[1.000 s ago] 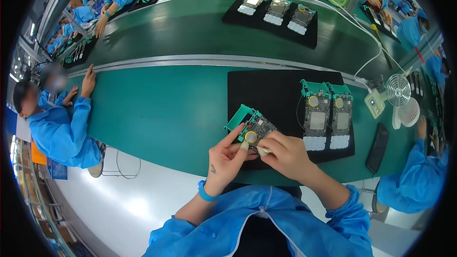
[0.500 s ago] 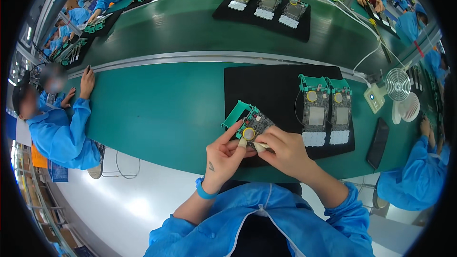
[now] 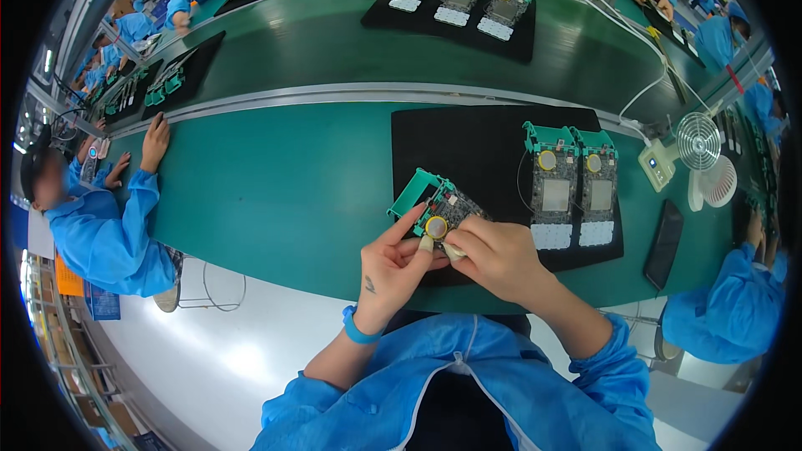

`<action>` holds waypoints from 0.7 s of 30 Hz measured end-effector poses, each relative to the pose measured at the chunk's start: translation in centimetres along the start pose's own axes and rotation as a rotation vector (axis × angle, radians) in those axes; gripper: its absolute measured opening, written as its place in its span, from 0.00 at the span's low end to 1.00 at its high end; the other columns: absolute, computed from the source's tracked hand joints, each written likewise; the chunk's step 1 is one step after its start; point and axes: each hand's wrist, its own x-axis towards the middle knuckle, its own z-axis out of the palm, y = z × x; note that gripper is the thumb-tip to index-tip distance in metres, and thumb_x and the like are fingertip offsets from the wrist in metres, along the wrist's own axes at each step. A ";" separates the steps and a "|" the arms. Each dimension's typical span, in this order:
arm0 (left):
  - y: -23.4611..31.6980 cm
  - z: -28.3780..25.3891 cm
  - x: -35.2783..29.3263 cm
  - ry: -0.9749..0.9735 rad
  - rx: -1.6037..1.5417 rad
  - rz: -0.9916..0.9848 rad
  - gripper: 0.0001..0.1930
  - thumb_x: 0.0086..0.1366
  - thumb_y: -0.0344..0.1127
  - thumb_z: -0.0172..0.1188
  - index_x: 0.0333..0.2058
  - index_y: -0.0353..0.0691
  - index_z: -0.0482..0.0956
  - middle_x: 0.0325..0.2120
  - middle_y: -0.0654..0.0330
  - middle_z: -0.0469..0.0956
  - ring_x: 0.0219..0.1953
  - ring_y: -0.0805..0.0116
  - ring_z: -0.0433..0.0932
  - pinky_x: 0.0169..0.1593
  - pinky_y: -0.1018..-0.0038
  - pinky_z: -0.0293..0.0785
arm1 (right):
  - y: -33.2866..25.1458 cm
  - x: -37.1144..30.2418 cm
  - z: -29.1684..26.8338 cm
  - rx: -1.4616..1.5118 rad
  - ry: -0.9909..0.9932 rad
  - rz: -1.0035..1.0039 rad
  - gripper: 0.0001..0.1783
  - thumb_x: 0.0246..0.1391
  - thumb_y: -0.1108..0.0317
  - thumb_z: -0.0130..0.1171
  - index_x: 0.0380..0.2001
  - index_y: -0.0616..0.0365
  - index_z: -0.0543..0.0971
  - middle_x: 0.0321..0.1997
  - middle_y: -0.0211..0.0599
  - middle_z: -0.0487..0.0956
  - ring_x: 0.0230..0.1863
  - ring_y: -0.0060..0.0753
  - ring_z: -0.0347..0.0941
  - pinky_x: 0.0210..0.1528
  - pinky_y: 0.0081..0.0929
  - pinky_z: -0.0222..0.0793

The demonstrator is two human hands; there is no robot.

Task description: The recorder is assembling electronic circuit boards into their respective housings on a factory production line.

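A dark circuit board [image 3: 464, 205] with a green plastic frame [image 3: 410, 194] at one end is tilted between my hands, over the near part of a black mat [image 3: 468, 138]. My left hand [image 3: 396, 263] grips the board by its near-left edge, thumb beside the round yellow-rimmed coin cell [image 3: 436, 227]. My right hand [image 3: 498, 257] is closed at the board's near edge, its fingertips pinched close to the left thumb. Pale covers sit on some fingertips. Whatever the right fingers pinch is hidden. Two similar boards [image 3: 555, 192] lie side by side on the mat's right part.
A black phone [image 3: 663, 244] lies right of the mat, near small fans [image 3: 698, 144] and a white cable [image 3: 647, 100]. Beyond a metal rail [image 3: 334, 98], a belt [image 3: 292, 54] carries boards on a black mat [image 3: 455, 33]. Co-workers sit at left [image 3: 109, 230] and right [image 3: 725, 305].
The held board has shifted slightly up, and my right fingers have moved a little along its edge. On the belt, the mats with boards have slid left.
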 end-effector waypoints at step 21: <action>-1.1 0.7 -0.3 0.080 0.055 0.056 0.28 0.56 0.18 0.49 0.58 0.31 0.62 0.29 0.58 0.80 0.32 0.80 0.76 0.39 0.83 0.73 | -3.6 -1.4 2.1 0.023 -0.102 0.575 0.14 0.49 0.66 0.55 0.38 0.55 0.67 0.18 0.40 0.76 0.18 0.44 0.74 0.19 0.36 0.68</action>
